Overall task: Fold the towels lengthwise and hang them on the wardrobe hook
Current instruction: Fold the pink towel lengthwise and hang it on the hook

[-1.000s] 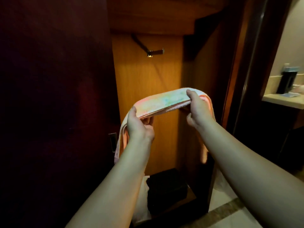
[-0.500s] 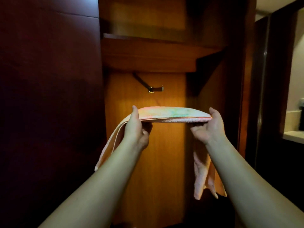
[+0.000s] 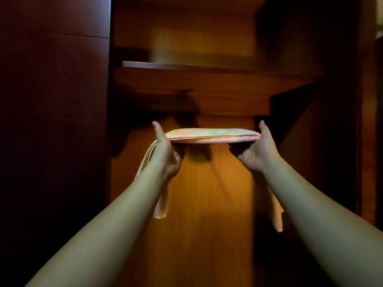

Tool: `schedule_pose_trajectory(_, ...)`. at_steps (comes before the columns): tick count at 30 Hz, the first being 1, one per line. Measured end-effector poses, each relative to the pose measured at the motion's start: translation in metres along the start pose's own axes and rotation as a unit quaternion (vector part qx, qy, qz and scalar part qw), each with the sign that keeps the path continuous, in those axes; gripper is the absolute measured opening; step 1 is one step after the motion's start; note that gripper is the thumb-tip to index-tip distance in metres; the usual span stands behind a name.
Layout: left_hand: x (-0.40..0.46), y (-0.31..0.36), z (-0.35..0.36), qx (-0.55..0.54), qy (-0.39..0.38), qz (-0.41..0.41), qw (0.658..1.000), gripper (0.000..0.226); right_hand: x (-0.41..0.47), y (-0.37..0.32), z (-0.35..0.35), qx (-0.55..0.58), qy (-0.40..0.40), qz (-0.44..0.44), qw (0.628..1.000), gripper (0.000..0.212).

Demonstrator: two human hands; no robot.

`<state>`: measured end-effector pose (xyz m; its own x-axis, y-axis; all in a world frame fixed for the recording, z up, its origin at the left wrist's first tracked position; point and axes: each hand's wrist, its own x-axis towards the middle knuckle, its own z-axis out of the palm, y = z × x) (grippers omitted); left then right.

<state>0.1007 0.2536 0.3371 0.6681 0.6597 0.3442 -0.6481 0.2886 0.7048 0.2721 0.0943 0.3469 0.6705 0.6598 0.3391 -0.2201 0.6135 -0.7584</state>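
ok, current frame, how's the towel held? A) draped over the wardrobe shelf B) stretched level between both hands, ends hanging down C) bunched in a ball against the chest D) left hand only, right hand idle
B: the left hand and right hand each grip the folded towel, its middle span runs level between them, and both ends hang down past the wrists, below the wardrobe shelf.

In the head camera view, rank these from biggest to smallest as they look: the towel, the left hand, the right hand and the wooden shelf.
1. wooden shelf, widest across the view.
2. towel, stretched between both hands, ends hanging.
3. left hand and right hand: alike in size, so unranked.
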Motion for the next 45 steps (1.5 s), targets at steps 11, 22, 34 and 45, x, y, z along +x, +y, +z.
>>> schedule_pose_trajectory(11,0.110,-0.010,0.001,0.063,0.019,0.016,0.998,0.107,0.126,0.001,-0.013,-0.083,-0.033,-0.025,0.996,0.091)
schedule_pose_trajectory(22,0.225,-0.045,-0.028,0.102,0.018,-0.028,0.994,0.121,0.248,0.034,-0.038,-0.110,-0.021,-0.002,0.994,0.095)
schedule_pose_trajectory(34,0.293,-0.064,-0.047,0.116,0.071,-0.023,0.990,0.097,0.307,0.063,-0.043,-0.097,0.021,0.006,0.995,0.073)
schedule_pose_trajectory(45,0.279,-0.103,-0.077,-0.004,0.019,-0.014,1.000,0.091,0.291,0.093,-0.050,-0.096,0.075,0.010,0.992,0.056)
